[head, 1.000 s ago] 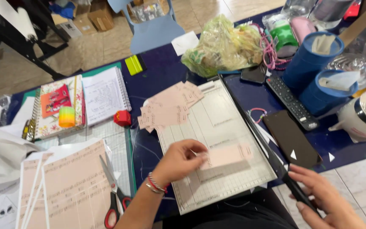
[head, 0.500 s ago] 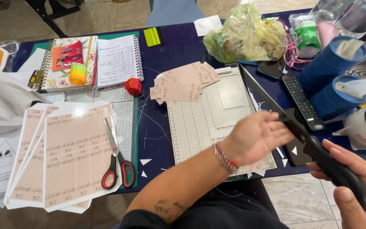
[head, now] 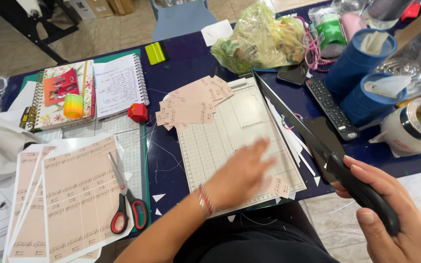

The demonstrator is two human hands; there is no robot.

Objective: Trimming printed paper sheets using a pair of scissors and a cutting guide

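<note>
Trimmer board [head: 230,131] lies in the middle; your right hand [head: 391,219] is clenched around the raised blade handle [head: 361,195]. Your left hand [head: 242,175], blurred and flat, grasps nothing, over the pink slip [head: 281,186] at the near right. Keep fingers left of the cutting edge.

A dark blue table [head: 191,61] carries everything. In the middle lies a white paper cutter board [head: 230,131] with a pile of small pink cards [head: 191,104] at its top corner. On the left sits a green cutting mat [head: 140,160] with printed pink sheets [head: 74,195], red-handled scissors [head: 125,207] and open spiral notebooks [head: 91,90] on it. A small red thing [head: 138,112], maybe a sharpener, sits near them. On the right are a black remote [head: 331,108], two blue tubs [head: 361,73] and a crinkly plastic bag [head: 259,41].
</note>
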